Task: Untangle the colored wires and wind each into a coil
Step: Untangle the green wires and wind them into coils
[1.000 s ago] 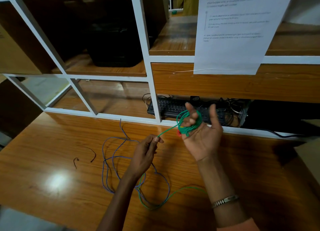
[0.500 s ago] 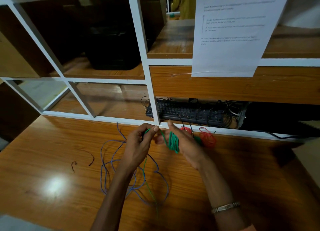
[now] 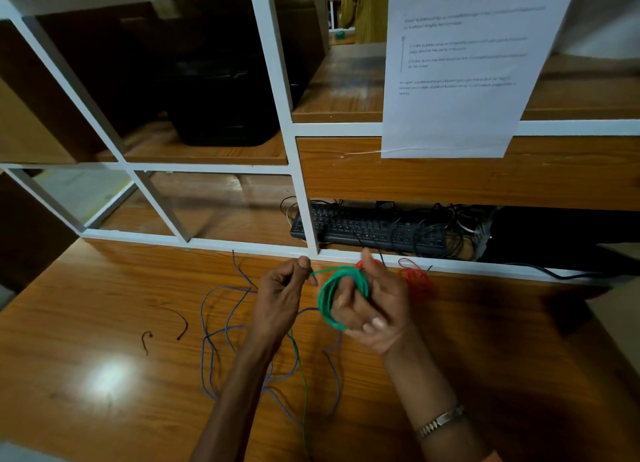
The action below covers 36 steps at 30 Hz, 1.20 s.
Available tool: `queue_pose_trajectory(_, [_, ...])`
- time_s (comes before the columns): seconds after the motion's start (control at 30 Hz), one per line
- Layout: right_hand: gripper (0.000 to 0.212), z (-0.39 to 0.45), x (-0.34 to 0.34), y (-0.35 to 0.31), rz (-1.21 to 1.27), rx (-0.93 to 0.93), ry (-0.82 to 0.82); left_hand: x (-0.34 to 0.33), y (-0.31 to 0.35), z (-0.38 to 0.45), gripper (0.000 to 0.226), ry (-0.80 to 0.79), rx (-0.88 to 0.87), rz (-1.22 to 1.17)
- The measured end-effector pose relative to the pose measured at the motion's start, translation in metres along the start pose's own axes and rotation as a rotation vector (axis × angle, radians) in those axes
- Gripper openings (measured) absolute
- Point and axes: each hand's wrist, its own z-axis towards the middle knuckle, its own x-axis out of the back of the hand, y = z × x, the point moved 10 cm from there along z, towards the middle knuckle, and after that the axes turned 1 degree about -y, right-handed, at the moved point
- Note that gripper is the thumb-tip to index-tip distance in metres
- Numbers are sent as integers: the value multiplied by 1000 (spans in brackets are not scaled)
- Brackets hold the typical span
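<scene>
The right hand [image 3: 372,304] holds a green coil [image 3: 337,293] above the tabletop [image 3: 104,375], its fingers curled through the loops and the thumb raised behind them. A short taut stretch of green wire [image 3: 320,272] runs from the top of the coil to the left hand [image 3: 282,293], which pinches it between thumb and forefinger, the other fingers curled in. The two hands are close together, just in front of the white shelf frame [image 3: 304,198].

Below the left wrist the free green tail [image 3: 304,392] trails down over the tabletop toward the near edge, crossing a loose blue wire [image 3: 221,330] that lies spread in open loops under and to the left of the left forearm. A red wire [image 3: 417,281] sits bunched on the tabletop just right of the right hand, beside the frame. Two short dark wire scraps [image 3: 181,325] lie well to the left.

A black keyboard [image 3: 367,228] with tangled black cables rests on the low shelf behind the frame. A printed sheet [image 3: 457,81] hangs above it. A bracelet [image 3: 440,422] circles the right wrist.
</scene>
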Motion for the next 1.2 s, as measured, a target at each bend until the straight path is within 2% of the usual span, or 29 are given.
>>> queue_pose_trajectory(0.07, [64, -3, 6, -26, 172, 167, 8, -1, -9, -5, 50, -3, 11, 45])
queue_pose_trajectory(0.2, [52, -26, 37, -65, 301, 429, 248, 0, -26, -14, 50, -12, 54, 46])
queue_pose_trajectory(0.33, [66, -46, 47, -102, 400, 647, 312, -10, -32, -18, 46, -101, 113, 17])
queue_pose_trajectory(0.37, [69, -47, 49, -109, 329, 660, 363, -13, -30, -19, 45, -130, 113, 2])
queue_pose_trajectory(0.43, [60, -45, 56, -112, -81, 568, 588, -23, -23, -21, 40, -213, 93, -34])
queue_pose_trajectory(0.5, [51, -45, 71, -99, -556, 307, 838, -30, -13, -19, 35, -245, 63, -66])
queue_pose_trajectory(0.53, [60, -43, 77, -87, -703, 135, 879, -28, -10, -15, 33, -224, 52, -74])
queue_pose_trajectory(0.6, [86, -40, 84, -58, -842, -172, 850, -22, -4, -7, 29, -173, 22, -81])
queue_pose_trajectory(0.63, [89, -40, 82, -49, -878, -268, 830, -20, 0, -5, 25, -163, 4, -85])
queue_pose_trajectory(0.7, [85, -37, 70, -39, -929, -352, 754, -17, 5, -2, 12, -162, -19, -72])
queue_pose_trajectory(0.77, [91, -30, 54, -30, -957, -424, 643, -15, 7, 0, 8, -151, -9, -22])
queue_pose_trajectory(0.87, [109, -26, 45, -7, -871, -513, 499, -9, 5, 1, 26, -122, 10, 39])
queue_pose_trajectory(0.93, [109, -25, 37, 7, -709, -513, 356, -4, 4, 1, 31, -119, -3, 22])
queue_pose_trajectory(1.03, [105, -24, 8, 17, -462, -467, 81, -2, -6, -1, 25, -146, 17, -41])
queue_pose_trajectory(1.13, [104, -18, -6, -8, -191, -221, -64, 1, -22, -3, 36, -81, 76, -35])
queue_pose_trajectory(1.2, [98, -15, 0, -34, -3, -20, -39, -2, -24, -5, 35, -59, 58, 33])
